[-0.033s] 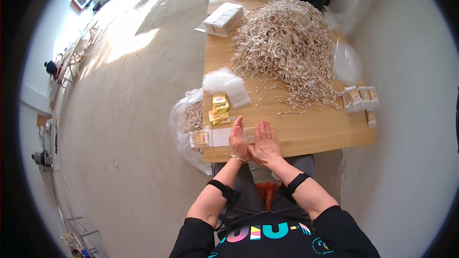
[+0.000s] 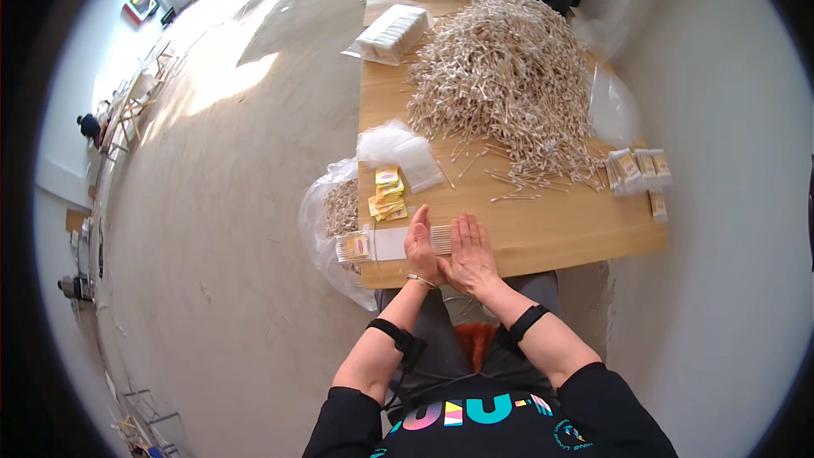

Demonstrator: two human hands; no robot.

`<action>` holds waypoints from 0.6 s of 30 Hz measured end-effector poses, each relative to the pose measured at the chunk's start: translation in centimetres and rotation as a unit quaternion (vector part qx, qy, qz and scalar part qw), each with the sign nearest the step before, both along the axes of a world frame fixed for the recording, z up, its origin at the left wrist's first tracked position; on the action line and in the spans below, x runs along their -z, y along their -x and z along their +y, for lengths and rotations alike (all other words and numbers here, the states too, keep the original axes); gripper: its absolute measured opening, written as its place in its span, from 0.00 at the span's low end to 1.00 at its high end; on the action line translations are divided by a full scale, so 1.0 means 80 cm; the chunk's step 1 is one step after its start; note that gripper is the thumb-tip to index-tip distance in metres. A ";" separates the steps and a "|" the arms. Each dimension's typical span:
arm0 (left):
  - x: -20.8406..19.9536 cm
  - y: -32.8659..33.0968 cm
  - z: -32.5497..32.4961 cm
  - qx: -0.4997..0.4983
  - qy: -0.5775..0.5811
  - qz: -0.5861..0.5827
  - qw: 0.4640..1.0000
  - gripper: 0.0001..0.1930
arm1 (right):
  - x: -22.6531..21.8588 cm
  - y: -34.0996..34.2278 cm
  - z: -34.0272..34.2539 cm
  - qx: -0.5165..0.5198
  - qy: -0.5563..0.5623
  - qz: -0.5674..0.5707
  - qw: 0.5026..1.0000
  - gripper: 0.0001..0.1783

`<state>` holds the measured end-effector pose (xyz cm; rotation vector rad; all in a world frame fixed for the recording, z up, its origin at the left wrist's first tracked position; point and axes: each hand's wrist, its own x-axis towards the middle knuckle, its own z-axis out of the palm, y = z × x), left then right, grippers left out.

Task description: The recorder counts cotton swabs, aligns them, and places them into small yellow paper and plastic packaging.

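Close to the table's front edge, a row of cotton swabs [image 2: 441,239] lies side by side between my two hands. My left hand [image 2: 421,248] stands on its edge at the row's left end, fingers straight. My right hand [image 2: 471,256] rests flat, palm down, at the other end, with its fingers stretched out. The heels of both hands meet. Left of the row is a flat white sheet or bag [image 2: 390,243], and beyond it a clear pack of swabs [image 2: 354,246] with a yellow label sits at the table's left edge.
A big heap of loose swabs [image 2: 509,68] covers the table's far middle. Yellow cards [image 2: 387,195] and clear bags [image 2: 398,148] lie at left; filled packs [image 2: 640,171] at right. A white wrapped bundle [image 2: 392,34] lies farther back. A bag of swabs [image 2: 341,208] stands beside the table.
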<state>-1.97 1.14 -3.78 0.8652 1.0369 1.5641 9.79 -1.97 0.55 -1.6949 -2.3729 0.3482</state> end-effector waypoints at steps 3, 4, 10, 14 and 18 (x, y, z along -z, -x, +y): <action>0.005 0.001 0.000 -0.010 0.010 -0.023 1.000 0.28 | 0.000 -0.007 -0.002 -0.019 -0.007 0.001 1.000 0.49; 0.003 0.000 0.001 -0.015 0.012 -0.032 0.999 0.28 | 0.000 -0.010 -0.001 -0.031 -0.016 -0.003 0.999 0.49; -0.003 0.008 0.001 0.006 0.036 -0.058 0.998 0.27 | -0.006 -0.012 -0.002 -0.036 -0.006 -0.010 0.999 0.52; -0.012 0.013 -0.005 0.004 0.014 -0.021 1.000 0.25 | -0.013 -0.007 -0.002 -0.045 0.011 -0.013 0.999 0.53; -0.055 0.023 -0.032 0.012 -0.062 0.338 0.939 0.17 | -0.013 -0.015 0.000 -0.039 0.015 -0.003 0.999 0.55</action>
